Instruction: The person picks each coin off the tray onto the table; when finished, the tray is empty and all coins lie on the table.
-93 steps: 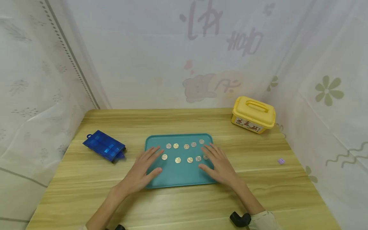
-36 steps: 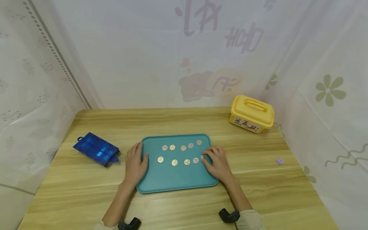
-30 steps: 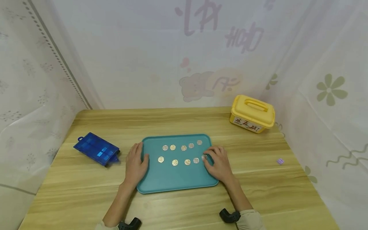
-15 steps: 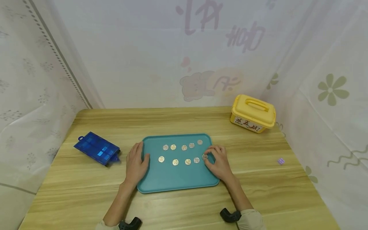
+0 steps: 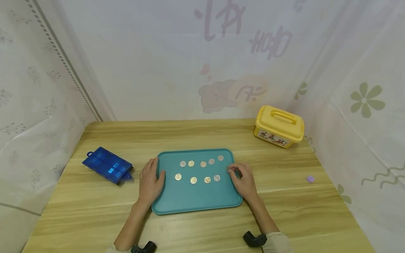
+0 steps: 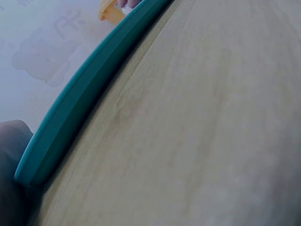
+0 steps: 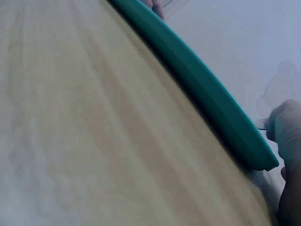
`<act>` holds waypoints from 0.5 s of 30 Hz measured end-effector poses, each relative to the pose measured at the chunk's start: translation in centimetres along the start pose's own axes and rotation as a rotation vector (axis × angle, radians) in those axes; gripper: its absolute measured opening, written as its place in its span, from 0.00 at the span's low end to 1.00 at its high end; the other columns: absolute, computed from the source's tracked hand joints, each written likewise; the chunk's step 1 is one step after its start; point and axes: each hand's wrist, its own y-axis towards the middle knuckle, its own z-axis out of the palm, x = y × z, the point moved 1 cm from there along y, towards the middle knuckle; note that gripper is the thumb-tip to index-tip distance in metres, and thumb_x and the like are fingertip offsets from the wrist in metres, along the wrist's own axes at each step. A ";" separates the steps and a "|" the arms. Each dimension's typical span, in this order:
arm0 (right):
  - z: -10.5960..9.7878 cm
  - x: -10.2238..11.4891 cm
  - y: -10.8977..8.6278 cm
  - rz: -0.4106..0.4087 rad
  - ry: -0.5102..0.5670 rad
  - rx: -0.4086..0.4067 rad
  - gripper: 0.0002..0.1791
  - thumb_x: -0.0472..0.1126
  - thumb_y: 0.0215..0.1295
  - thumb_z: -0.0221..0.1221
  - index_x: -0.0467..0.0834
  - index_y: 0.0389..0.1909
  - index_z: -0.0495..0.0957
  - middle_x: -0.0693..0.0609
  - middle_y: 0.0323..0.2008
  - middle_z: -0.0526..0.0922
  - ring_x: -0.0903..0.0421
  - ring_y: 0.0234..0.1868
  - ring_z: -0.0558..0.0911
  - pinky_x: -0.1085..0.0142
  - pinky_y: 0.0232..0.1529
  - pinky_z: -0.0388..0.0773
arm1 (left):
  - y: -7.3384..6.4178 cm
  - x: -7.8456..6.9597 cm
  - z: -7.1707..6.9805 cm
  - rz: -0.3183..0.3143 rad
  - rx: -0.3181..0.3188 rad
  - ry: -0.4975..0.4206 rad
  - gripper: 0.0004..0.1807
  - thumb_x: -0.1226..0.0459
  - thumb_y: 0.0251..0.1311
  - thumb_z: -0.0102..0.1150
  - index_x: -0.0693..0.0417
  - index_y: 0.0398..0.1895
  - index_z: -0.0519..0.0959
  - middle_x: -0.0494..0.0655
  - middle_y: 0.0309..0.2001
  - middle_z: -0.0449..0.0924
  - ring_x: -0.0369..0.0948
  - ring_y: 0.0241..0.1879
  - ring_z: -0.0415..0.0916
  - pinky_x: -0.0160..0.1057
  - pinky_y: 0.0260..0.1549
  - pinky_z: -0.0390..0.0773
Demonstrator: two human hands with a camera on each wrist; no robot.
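Observation:
A teal tray [image 5: 196, 200] lies on the wooden table, bearing several coins in two rows, some gold and some silver. In the back row is a gold coin [image 5: 191, 163]; a silver coin [image 5: 216, 178] ends the front row on the right. My right hand [image 5: 245, 182] is over the tray's right rim and pinches a coin [image 7: 261, 124] between thumb and fingertips. That coin is mostly covered by the fingers in the head view. My left hand [image 5: 149, 184] rests along the left rim, its fingers fairly straight outside it and the thumb over the tray's inside.
A blue translucent case [image 5: 107, 165] lies left of the tray. A yellow lidded box [image 5: 279, 126] with a handle stands at the back right. A small purple cube [image 5: 310, 179] sits near the table's right side. Patterned white curtains enclose the table.
Both hands came down to the tray's sides from above it. My right hand took hold of the front row's rightmost coin and has lifted it slightly back and right. The left hand stays still lately.

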 end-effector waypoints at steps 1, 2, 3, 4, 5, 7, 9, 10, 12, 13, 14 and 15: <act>-0.1 0.0 0.0 0.036 0.032 -0.019 0.08 0.31 0.61 0.66 0.45 0.39 0.85 0.53 0.34 0.82 0.58 0.39 0.74 0.68 0.43 0.70 | -0.1 0.0 0.0 0.003 -0.003 0.001 0.33 0.65 0.69 0.54 0.68 0.74 0.59 0.69 0.72 0.59 0.62 0.74 0.53 0.65 0.70 0.47; -0.2 0.0 0.0 0.074 0.060 -0.038 0.07 0.32 0.63 0.66 0.45 0.40 0.84 0.52 0.34 0.82 0.57 0.39 0.74 0.70 0.42 0.71 | -0.1 0.0 0.0 0.007 -0.006 0.002 0.33 0.65 0.69 0.54 0.68 0.74 0.59 0.69 0.72 0.60 0.62 0.73 0.53 0.65 0.70 0.47; -0.2 0.0 0.0 0.111 0.089 -0.056 0.06 0.33 0.64 0.65 0.45 0.40 0.84 0.51 0.35 0.82 0.57 0.40 0.74 0.70 0.42 0.72 | -0.1 0.0 0.0 0.010 -0.008 0.003 0.33 0.65 0.68 0.54 0.68 0.74 0.59 0.69 0.71 0.60 0.63 0.73 0.53 0.66 0.70 0.47; -0.4 0.0 0.1 0.141 0.118 -0.071 0.06 0.34 0.65 0.65 0.44 0.41 0.84 0.49 0.36 0.82 0.57 0.40 0.74 0.71 0.42 0.72 | -0.2 0.0 0.0 0.015 -0.011 0.004 0.33 0.65 0.68 0.54 0.69 0.74 0.59 0.69 0.71 0.60 0.63 0.73 0.53 0.66 0.69 0.48; -0.5 -0.1 0.2 0.169 0.134 -0.083 0.06 0.35 0.65 0.64 0.43 0.41 0.84 0.48 0.37 0.83 0.57 0.40 0.74 0.71 0.43 0.72 | -0.2 0.0 -0.1 0.018 -0.013 0.004 0.33 0.65 0.68 0.54 0.69 0.74 0.59 0.69 0.71 0.60 0.63 0.73 0.53 0.66 0.69 0.48; -0.8 -0.4 0.3 0.208 0.150 -0.105 0.06 0.36 0.66 0.64 0.41 0.42 0.84 0.46 0.37 0.83 0.57 0.40 0.75 0.72 0.43 0.72 | -0.2 0.0 -0.1 0.021 -0.015 0.003 0.33 0.65 0.68 0.54 0.69 0.73 0.59 0.69 0.71 0.60 0.63 0.73 0.54 0.66 0.69 0.48; -1.2 -0.8 0.5 0.232 0.144 -0.126 0.07 0.36 0.66 0.64 0.40 0.43 0.83 0.45 0.37 0.83 0.58 0.39 0.75 0.74 0.42 0.72 | -0.2 0.0 -0.1 0.022 -0.015 0.005 0.33 0.65 0.68 0.54 0.69 0.73 0.59 0.69 0.71 0.60 0.63 0.73 0.54 0.66 0.70 0.48; -1.4 -1.1 0.7 0.237 0.127 -0.139 0.07 0.35 0.66 0.63 0.39 0.43 0.83 0.45 0.37 0.83 0.58 0.38 0.75 0.75 0.41 0.72 | -0.2 0.0 -0.1 0.023 -0.015 0.005 0.33 0.65 0.68 0.54 0.69 0.73 0.59 0.70 0.71 0.60 0.63 0.73 0.54 0.66 0.70 0.48; -1.9 -1.7 1.1 0.252 0.097 -0.168 0.06 0.34 0.66 0.63 0.38 0.42 0.83 0.44 0.35 0.82 0.59 0.36 0.75 0.76 0.39 0.71 | -0.1 0.1 0.0 0.023 -0.015 0.007 0.33 0.65 0.68 0.54 0.69 0.73 0.59 0.70 0.71 0.60 0.63 0.73 0.54 0.66 0.70 0.47; -2.2 -2.0 1.3 0.266 0.083 -0.181 0.06 0.34 0.66 0.63 0.38 0.42 0.82 0.45 0.35 0.82 0.60 0.36 0.75 0.77 0.38 0.71 | -0.1 0.1 0.0 0.025 -0.017 0.007 0.33 0.65 0.68 0.54 0.69 0.73 0.59 0.70 0.71 0.60 0.63 0.73 0.54 0.66 0.70 0.48; -2.3 -2.4 1.5 0.283 0.068 -0.192 0.06 0.35 0.66 0.63 0.39 0.42 0.82 0.46 0.35 0.81 0.60 0.35 0.74 0.77 0.37 0.70 | -0.1 0.1 0.0 0.026 -0.018 0.006 0.33 0.65 0.68 0.54 0.69 0.73 0.59 0.70 0.71 0.60 0.63 0.73 0.54 0.66 0.70 0.48; -2.5 -2.7 1.7 0.302 0.060 -0.198 0.06 0.35 0.66 0.62 0.39 0.42 0.82 0.46 0.35 0.80 0.60 0.35 0.74 0.77 0.36 0.70 | -0.1 0.1 0.0 0.026 -0.021 0.005 0.33 0.65 0.68 0.55 0.69 0.73 0.60 0.69 0.71 0.61 0.63 0.73 0.54 0.66 0.70 0.48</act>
